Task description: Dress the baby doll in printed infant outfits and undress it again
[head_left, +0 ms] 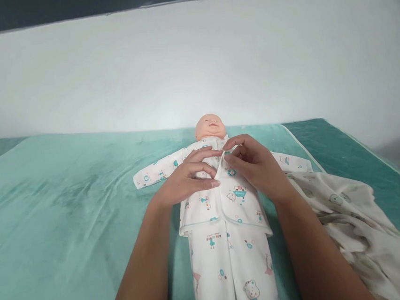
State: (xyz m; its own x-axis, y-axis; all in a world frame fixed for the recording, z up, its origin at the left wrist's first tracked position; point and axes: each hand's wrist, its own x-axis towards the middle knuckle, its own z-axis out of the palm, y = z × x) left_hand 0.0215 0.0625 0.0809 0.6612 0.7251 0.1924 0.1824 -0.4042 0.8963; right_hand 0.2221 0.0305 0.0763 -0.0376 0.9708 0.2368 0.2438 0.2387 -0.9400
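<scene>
A baby doll [210, 125] lies on its back on a teal blanket [68, 214], head toward the wall. It wears a white printed jacket [238, 198] and matching trousers [229, 270]. My left hand [188, 179] rests on the doll's chest, fingers pressed on the left jacket flap near the front opening. My right hand [254, 163] pinches the right flap's edge just below the collar. Both hands meet at the jacket's centre seam.
A crumpled cream printed cloth [351, 220] lies to the right of the doll, reaching the lower right corner. A darker teal sheet [364, 162] shows along the bed's right edge. A white wall [192, 66] rises behind the bed.
</scene>
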